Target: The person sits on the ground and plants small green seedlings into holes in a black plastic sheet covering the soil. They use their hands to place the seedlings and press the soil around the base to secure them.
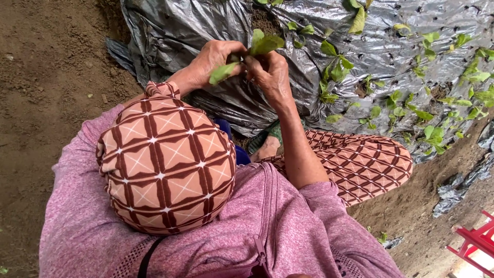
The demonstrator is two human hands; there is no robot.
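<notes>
- A small green seedling (262, 45) with soft, oval leaves is held up between both hands, above the grey plastic sheet (206, 31).
- The left hand (218, 57) is closed narrowly on the plant; one leaf (223, 73) hangs out below its fingers.
- The right hand (270, 72) pinches the stem from the other side, fingers curled tight, touching the left hand.
- Both forearms reach forward from a purple knitted top (257, 226); a brown head covering (164, 164) with a diamond pattern hides part of the left arm.
- A knee in matching patterned cloth (360, 164) sits to the right, and a bare foot in a green sandal (267, 144) shows beneath the right forearm.
- The sheet is crinkled, shiny and punched with holes; more small leafy plants (396, 103) lie scattered over it to the right.
- Bare brown soil (51, 77) surrounds the sheet, crumbly and dry.
- A red plastic frame (476, 247) stands at the lower right corner.
</notes>
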